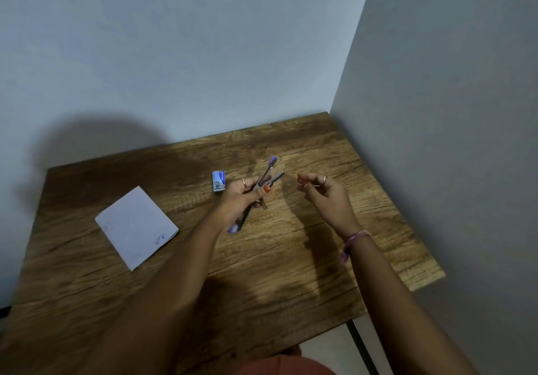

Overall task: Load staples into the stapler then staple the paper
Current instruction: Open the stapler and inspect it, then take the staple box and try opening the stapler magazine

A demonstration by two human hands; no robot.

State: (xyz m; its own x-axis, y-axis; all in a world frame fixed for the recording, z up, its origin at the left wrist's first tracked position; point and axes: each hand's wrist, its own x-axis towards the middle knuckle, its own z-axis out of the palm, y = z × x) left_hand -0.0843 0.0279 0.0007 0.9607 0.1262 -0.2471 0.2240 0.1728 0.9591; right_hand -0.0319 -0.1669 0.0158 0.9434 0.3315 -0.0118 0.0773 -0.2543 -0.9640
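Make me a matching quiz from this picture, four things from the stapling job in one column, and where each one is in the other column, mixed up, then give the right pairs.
Things:
1. stapler
2. staple box
3. paper
4. right hand

Places or states:
A. lying flat near the table's left side
B. held opened up in the left hand
C. raised over the table, fingertips pinched together
D. on the table just beyond the left hand

Pairs: 1-B, 2-D, 3-A, 4-C
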